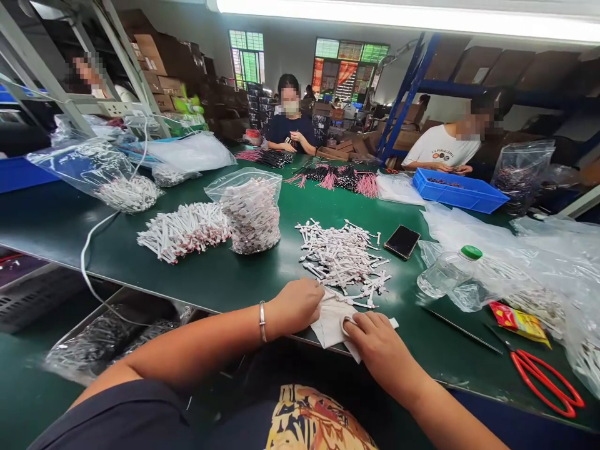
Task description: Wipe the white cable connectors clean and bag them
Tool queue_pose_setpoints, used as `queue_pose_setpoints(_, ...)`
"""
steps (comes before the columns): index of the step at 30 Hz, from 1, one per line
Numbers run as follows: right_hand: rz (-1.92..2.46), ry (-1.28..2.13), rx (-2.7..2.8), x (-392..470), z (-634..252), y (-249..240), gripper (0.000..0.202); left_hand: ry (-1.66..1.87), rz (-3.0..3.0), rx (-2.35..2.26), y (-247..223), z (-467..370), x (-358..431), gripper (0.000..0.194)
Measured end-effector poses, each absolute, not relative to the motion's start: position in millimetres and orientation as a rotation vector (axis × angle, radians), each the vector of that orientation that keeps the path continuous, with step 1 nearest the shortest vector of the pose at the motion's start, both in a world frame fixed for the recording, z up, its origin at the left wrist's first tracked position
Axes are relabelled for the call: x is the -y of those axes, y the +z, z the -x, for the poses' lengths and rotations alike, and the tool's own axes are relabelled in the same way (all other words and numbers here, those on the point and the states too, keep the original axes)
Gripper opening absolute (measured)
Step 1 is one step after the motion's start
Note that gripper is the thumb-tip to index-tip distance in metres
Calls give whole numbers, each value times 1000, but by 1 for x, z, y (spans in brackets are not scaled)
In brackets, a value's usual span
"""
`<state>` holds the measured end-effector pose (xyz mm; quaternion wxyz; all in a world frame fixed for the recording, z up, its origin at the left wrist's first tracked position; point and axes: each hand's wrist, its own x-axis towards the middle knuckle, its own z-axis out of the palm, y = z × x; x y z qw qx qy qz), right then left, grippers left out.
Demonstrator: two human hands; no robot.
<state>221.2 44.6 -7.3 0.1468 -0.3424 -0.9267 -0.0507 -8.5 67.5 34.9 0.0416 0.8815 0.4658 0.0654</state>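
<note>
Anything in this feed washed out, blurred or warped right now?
Head view: the tube light is blown out along the top edge; head view: pale sheen on the green tabletop; head view: wide-angle stretching toward the edges; head view: left hand and right hand fairly sharp.

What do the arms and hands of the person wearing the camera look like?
Both the left hand and the right hand are human and gloveless, with bare forearms. A silver-coloured bangle circles the left wrist; none shows on the right. A dark, plain-looking sleeve covers the upper left arm. The right sleeve is out of view.
</note>
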Motion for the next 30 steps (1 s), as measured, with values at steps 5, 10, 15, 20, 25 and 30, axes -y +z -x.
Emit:
queue_pose_setpoints(5, 920, -52, 2627, -47, -221, -1, 8, 660, -2750, -1739, 120, 56, -60, 19)
queue_pose_setpoints(10, 886, -63, 2475, -51, -227, 8, 16, 729, -2635, -2467, 210, 122, -94, 12)
queue_pose_setpoints(15, 994, -239, 2273, -64, -265, 21, 13, 222, -2302, -2593, 236, 159, -148, 8)
queue_pose_setpoints(20, 1390, -491, 2187, -87, -319, 19, 17, 340, -2396, -2548, 220, 128, -144, 34)
queue_pose_setpoints(25, 1683, -574, 2239, -92, -329, 10, 26, 233, -2963, -1578, 152, 52, -121, 31)
queue_pose_setpoints(30, 1468, -276, 2252, -76, -294, 9, 23, -43, -2910, -1308, 72, -3, -130, 21)
